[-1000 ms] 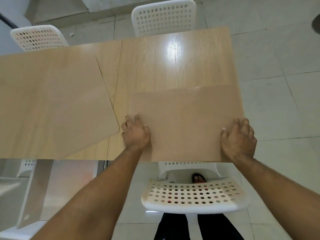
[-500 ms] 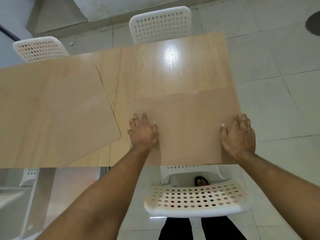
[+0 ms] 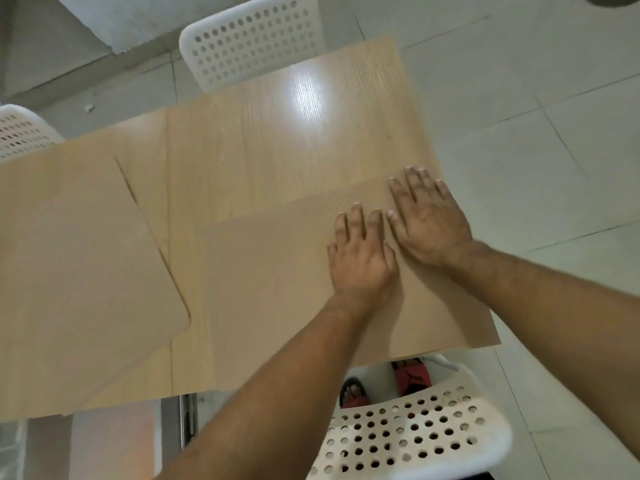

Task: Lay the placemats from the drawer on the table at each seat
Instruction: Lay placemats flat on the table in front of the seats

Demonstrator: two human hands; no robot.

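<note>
There are two placemats, two hands and three white chairs with holes in them.

The near placemat (image 3: 270, 289) lies flat on the wooden worktop (image 3: 294, 150), right in front of the person. It is plain tan, nearly the same colour as the wood, with a faint bumpy pattern of small dots. Its right side runs along the right edge of the worktop, and its near side reaches the near edge.

The left hand (image 3: 360, 258) and the right hand (image 3: 429, 220) both lie flat on this mat, just beside each other on its right half. Their fingers are straight and spread, pressing down and gripping nothing.

The left placemat (image 3: 79, 271) lies flat too, turned a little crooked, with a round corner pointing toward the near mat. A thin strip of bare wood shows between the two mats. The far half of the worktop is bare and shiny with light.

One chair (image 3: 252, 39) stands at the far side, a second chair (image 3: 20, 133) at the far left, and the near chair (image 3: 415, 438) just below the hands. Pale floor tiles (image 3: 554, 133) lie open to the right.
</note>
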